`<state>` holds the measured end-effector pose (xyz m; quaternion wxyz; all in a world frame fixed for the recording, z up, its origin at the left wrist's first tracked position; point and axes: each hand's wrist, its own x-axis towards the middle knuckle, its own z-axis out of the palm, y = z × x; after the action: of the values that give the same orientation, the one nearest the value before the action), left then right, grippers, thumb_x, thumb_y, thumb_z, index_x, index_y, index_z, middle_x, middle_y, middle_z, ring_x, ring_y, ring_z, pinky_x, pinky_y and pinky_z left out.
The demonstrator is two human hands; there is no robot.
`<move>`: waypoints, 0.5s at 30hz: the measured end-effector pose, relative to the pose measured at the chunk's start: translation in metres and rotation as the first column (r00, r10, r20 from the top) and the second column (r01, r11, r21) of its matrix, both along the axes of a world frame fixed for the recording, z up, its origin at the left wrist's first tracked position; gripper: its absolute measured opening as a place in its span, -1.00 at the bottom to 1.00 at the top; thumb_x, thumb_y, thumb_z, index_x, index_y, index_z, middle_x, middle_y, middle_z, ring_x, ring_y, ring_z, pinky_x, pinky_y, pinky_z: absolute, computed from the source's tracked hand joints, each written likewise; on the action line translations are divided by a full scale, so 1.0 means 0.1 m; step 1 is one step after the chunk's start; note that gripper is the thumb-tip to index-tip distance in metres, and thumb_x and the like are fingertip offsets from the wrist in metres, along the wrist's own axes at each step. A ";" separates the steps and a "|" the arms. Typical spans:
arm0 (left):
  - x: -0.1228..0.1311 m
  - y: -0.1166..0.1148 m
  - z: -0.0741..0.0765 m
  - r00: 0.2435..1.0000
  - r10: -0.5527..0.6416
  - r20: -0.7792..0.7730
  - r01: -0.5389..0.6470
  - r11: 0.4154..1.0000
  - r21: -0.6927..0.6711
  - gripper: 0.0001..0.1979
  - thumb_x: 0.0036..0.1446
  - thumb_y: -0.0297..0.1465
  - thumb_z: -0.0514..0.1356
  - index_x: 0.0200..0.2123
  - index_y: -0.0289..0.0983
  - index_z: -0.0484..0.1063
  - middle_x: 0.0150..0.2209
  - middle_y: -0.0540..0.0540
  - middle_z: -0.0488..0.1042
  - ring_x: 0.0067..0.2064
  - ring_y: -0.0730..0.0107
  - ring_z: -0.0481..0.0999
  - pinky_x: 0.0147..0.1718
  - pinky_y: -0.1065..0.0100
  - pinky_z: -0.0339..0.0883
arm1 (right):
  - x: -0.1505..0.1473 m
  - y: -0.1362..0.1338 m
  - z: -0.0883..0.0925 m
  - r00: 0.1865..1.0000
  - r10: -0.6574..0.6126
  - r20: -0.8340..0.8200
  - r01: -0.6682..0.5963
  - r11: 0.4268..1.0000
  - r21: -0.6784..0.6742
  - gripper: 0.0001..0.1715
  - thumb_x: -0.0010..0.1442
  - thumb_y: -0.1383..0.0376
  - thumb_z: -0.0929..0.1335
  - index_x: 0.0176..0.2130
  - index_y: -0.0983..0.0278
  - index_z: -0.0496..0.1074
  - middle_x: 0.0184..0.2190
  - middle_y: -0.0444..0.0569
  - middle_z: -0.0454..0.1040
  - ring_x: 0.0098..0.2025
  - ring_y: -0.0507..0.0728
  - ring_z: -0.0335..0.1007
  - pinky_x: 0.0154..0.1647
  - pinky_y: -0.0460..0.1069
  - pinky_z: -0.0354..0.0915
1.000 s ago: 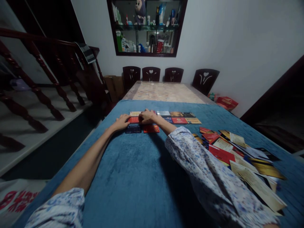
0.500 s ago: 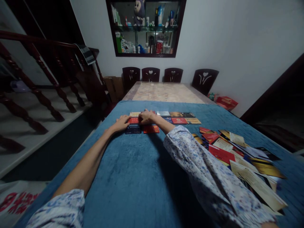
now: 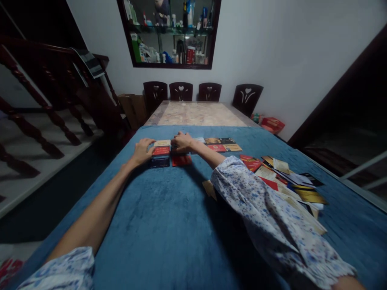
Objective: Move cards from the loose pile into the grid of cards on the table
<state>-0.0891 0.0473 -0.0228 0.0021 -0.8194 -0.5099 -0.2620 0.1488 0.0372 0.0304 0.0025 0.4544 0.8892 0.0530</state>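
Several cards lie in rows on the blue cloth (image 3: 145, 225). My left hand (image 3: 143, 151) rests at the left edge of the rows, its fingers apart beside a red card (image 3: 161, 150) and a cream card (image 3: 162, 143). A dark blue card (image 3: 160, 162) lies below the red one. My right hand (image 3: 182, 142) is over the middle of the rows, fingers bent down; whatever lies under its fingertips is hidden. Just below it is an orange-red card (image 3: 182, 160). Further right in the rows are a red card (image 3: 217, 148) and a tan card (image 3: 233, 148).
A loose pile of cards and papers (image 3: 281, 166) spreads on the right side of the cloth. A small tan card (image 3: 209, 188) lies by my right sleeve. Chairs (image 3: 180, 92) stand beyond the table's bare marbled end (image 3: 199, 114).
The view has turned to the right. My left hand has drawn slightly away from the cards, fingers more spread. A small tan card now shows beside my right sleeve.
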 end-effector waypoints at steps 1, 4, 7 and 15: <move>0.03 -0.02 0.03 1.000 -0.018 0.011 0.017 0.999 0.031 -0.64 0.19 -0.30 0.04 -0.03 -0.27 0.48 0.01 -0.21 0.50 0.09 0.10 0.41 0.15 0.06 0.26 | 0.04 -0.03 0.01 1.000 -0.004 -0.001 0.004 1.000 0.008 -0.57 0.20 0.16 0.33 0.02 0.21 0.53 0.05 0.12 0.51 0.14 0.35 0.24 0.00 0.15 0.21; 0.15 -0.12 0.12 0.998 -0.053 0.023 0.050 0.993 0.109 -0.70 0.22 -0.33 0.02 -0.19 -0.26 0.52 -0.10 -0.19 0.52 -0.01 0.15 0.46 0.08 0.14 0.32 | 0.16 -0.16 0.06 1.000 -0.018 0.003 0.018 0.999 0.031 -0.67 0.24 0.24 0.30 -0.08 0.24 0.56 -0.01 0.12 0.55 0.09 0.31 0.28 -0.04 0.11 0.18; 0.29 -0.21 0.17 0.997 -0.081 -0.011 0.082 0.985 0.149 -0.72 0.22 -0.34 0.02 -0.28 -0.26 0.53 -0.18 -0.18 0.53 -0.09 0.16 0.47 0.00 0.16 0.35 | 0.28 -0.29 0.10 1.000 -0.028 0.005 0.027 0.997 0.065 -0.69 0.24 0.29 0.27 -0.14 0.25 0.57 -0.06 0.11 0.57 0.05 0.28 0.32 -0.09 0.07 0.16; 0.65 -0.46 0.19 0.973 -0.222 -0.065 0.230 0.961 0.155 -0.72 0.21 -0.38 0.02 -0.28 -0.27 0.54 -0.19 -0.20 0.53 -0.11 0.15 0.47 -0.04 0.13 0.34 | 0.64 -0.60 0.12 0.998 -0.054 -0.012 0.055 0.995 0.088 -0.73 0.24 0.32 0.27 -0.18 0.24 0.56 -0.10 0.09 0.58 0.01 0.26 0.32 -0.12 0.04 0.10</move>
<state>-0.0242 0.0013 -0.0043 0.0507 -0.8753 -0.3898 -0.2818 0.2127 -0.0227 0.0421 -0.0204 0.4784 0.8733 0.0899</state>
